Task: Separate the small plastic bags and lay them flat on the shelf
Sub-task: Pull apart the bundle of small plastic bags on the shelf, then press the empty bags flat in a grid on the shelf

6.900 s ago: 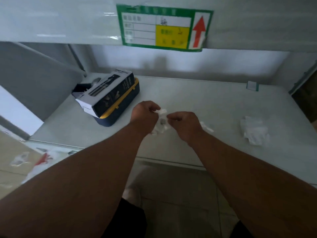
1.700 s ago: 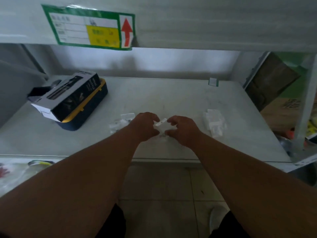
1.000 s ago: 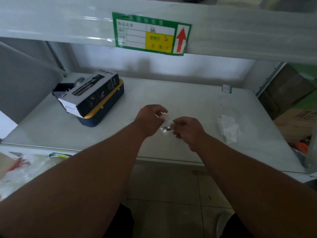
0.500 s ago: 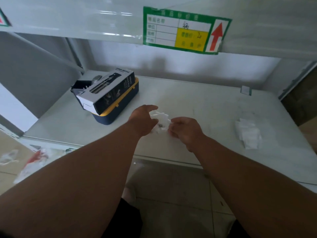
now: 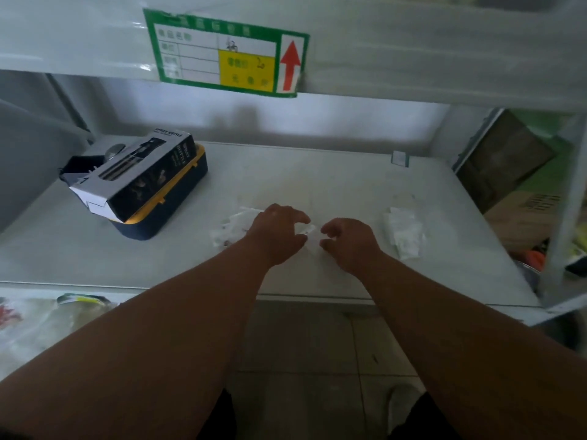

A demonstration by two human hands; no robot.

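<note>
My left hand [image 5: 279,233] and my right hand [image 5: 349,241] hover low over the front middle of the white shelf [image 5: 317,179], fingertips facing each other. A small clear plastic bag [image 5: 310,230] stretches between them; each hand pinches one end with curled fingers. Its middle is faint and hard to make out. A few separated small bags [image 5: 230,228] lie on the shelf just left of my left hand, partly hidden by it. A crumpled pile of small bags [image 5: 403,231] sits to the right of my right hand.
A black-and-white product box [image 5: 136,179] rests on a navy and yellow case [image 5: 178,201] at the shelf's back left. A small tag [image 5: 400,158] stands at the back right. The upper shelf edge carries a green-bordered label [image 5: 228,55]. Cardboard boxes [image 5: 524,214] stand right of the shelf.
My hands have dropped closer to the shelf surface and moved slightly apart with the bag between them. The view has swung to the right, showing the laid bags at the left again.
</note>
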